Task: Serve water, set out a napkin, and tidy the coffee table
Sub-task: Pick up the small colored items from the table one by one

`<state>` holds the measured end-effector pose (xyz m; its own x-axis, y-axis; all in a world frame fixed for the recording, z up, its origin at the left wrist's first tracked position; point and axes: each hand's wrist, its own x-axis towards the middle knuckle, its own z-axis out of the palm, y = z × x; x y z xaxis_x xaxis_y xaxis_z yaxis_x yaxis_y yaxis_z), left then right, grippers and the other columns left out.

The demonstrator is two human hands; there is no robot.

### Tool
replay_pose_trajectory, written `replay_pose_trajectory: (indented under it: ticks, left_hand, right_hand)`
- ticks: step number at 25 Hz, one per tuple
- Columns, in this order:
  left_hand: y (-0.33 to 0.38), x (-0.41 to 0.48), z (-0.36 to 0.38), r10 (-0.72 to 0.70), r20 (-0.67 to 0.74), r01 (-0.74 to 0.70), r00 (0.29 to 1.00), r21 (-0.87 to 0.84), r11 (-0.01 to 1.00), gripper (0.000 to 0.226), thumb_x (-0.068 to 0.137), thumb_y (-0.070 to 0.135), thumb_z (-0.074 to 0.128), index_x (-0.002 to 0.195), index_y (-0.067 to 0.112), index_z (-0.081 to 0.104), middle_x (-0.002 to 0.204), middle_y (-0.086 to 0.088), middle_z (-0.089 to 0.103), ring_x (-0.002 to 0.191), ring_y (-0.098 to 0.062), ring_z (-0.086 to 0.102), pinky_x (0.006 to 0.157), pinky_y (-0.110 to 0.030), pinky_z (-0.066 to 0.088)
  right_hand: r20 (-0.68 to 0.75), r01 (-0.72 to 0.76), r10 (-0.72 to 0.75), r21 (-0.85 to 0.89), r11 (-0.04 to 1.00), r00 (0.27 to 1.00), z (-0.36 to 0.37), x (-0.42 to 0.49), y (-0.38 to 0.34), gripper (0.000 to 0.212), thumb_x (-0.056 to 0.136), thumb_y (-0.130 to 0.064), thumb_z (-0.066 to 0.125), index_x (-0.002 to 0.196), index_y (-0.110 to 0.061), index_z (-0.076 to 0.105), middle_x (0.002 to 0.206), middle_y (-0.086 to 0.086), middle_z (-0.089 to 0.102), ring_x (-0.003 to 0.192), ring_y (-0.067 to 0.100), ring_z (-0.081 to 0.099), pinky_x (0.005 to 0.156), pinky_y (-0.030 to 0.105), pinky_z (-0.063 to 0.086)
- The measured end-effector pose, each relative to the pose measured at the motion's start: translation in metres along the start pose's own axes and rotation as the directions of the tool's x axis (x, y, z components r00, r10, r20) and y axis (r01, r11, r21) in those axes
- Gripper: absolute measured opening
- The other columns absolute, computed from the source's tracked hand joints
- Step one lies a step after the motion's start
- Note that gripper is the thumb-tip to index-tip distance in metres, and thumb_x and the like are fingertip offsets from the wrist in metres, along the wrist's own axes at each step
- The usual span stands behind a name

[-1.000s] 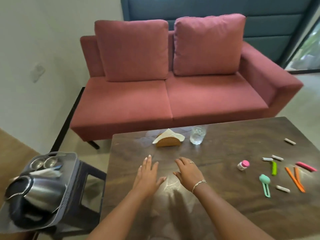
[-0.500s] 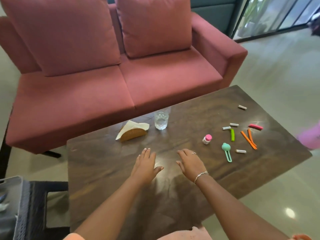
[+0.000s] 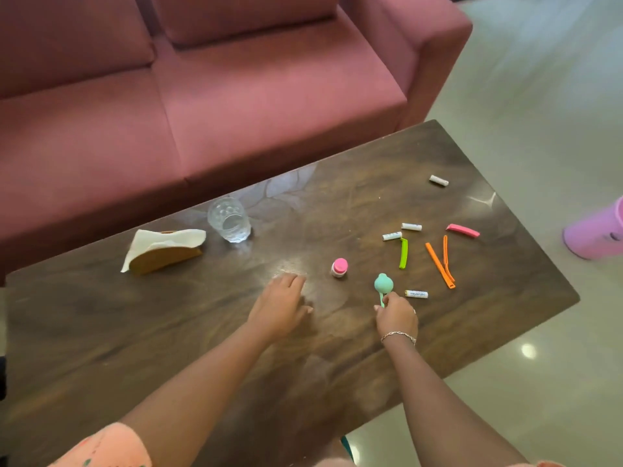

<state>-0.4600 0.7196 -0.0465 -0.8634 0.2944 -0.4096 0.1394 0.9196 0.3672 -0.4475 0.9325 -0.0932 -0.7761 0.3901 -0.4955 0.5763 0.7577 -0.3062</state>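
Note:
A clear glass stands near the far edge of the dark wooden coffee table, beside a brown napkin holder with a white napkin. My right hand pinches the handle of a mint-green clip that lies on the table. Left of it, my left hand rests on the tabletop with relaxed fingers and holds nothing. A small pink-capped bottle stands between the two hands, a little beyond them.
Loose items lie on the right half: several white batteries, a green clip, orange clips and a pink clip. A red sofa runs along the far side. A pink container stands on the floor at right.
The view has swung right and down. My right hand moved right from the table's middle and took hold of the mint-green clip's handle. My left hand shifted slightly right.

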Motion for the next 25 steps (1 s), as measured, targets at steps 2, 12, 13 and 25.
replay_pose_trajectory:
  ticks: [2, 12, 13, 25]
  left_hand:
    - [0.014, 0.029, 0.014, 0.003, 0.036, -0.004, 0.999, 0.023, 1.000, 0.059, 0.086, 0.033, 0.058, 0.135, 0.008, 0.037, 0.141, -0.010, 0.041, 0.134, -0.026, 0.033, 0.112, -0.031, 0.023]
    - [0.049, 0.114, 0.042, 0.050, 0.078, -0.059, 0.996, 0.123, 0.991, 0.061, 0.086, 0.012, 0.059, 0.140, 0.012, 0.031, 0.147, -0.009, 0.032, 0.133, -0.027, 0.033, 0.108, -0.035, 0.031]
    - [0.049, 0.119, 0.044, 0.055, 0.092, -0.068, 0.994, 0.144, 0.987, 0.055, 0.087, 0.009, 0.056, 0.137, 0.012, 0.034, 0.145, -0.010, 0.035, 0.130, -0.028, 0.036, 0.103, -0.036, 0.035]
    - [0.025, 0.096, 0.052, -0.132, 0.007, 0.132, 0.991, 0.043, 0.990, 0.020, 0.093, 0.006, 0.041, 0.108, 0.009, 0.055, 0.107, -0.006, 0.054, 0.090, -0.028, 0.056, 0.065, -0.032, 0.038]
  right_hand:
    - [0.018, -0.071, 0.070, 0.042, 0.997, 0.997, 0.001, 0.024, 0.012, 0.023, 0.086, -0.017, 0.059, 0.103, -0.002, 0.058, 0.107, 0.019, 0.062, 0.102, 0.037, 0.056, 0.078, 0.038, 0.045]
    - [0.031, -0.075, 0.082, -0.183, 0.980, 0.996, 0.027, 0.069, 0.021, 0.037, 0.085, -0.031, 0.061, 0.111, -0.005, 0.053, 0.116, 0.012, 0.053, 0.107, 0.032, 0.051, 0.080, 0.036, 0.044]
    - [0.013, -0.090, 0.095, -0.203, 0.975, 0.995, 0.028, 0.072, 0.021, 0.038, 0.084, -0.032, 0.062, 0.111, -0.006, 0.053, 0.117, 0.011, 0.053, 0.108, 0.031, 0.050, 0.080, 0.036, 0.045]
    - [0.074, 0.031, -0.015, -0.231, 0.972, 0.997, 0.049, 0.081, 0.010, 0.022, 0.083, -0.019, 0.063, 0.100, -0.006, 0.059, 0.105, 0.013, 0.063, 0.106, 0.030, 0.051, 0.084, 0.034, 0.041]
